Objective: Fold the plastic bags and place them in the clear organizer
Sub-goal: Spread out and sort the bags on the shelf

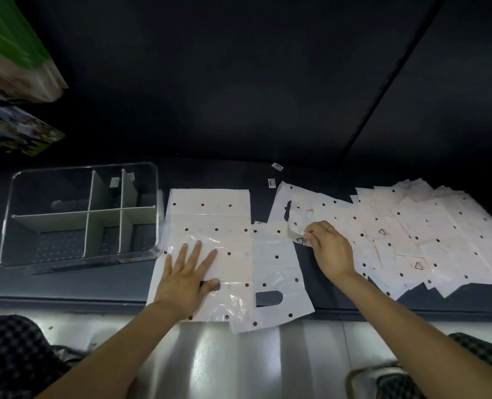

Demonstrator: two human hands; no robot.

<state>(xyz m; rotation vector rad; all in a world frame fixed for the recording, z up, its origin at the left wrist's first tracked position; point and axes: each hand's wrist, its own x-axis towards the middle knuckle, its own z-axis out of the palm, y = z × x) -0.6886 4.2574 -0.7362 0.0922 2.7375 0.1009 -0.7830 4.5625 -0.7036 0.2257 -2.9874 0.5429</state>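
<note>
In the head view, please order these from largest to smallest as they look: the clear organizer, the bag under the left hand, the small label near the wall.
1. Clear organizer and bag: look alike; I cannot rank them.
2. Small label: clearly smallest.

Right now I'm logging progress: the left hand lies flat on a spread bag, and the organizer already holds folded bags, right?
Not quite. The head view shows the clear organizer holding no bags; its compartments are empty. The left hand does lie flat on a spread bag.

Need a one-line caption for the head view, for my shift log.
Left hand flattens a dotted bag while right hand pinches another bag's corner, empty clear organizer beside.
</note>
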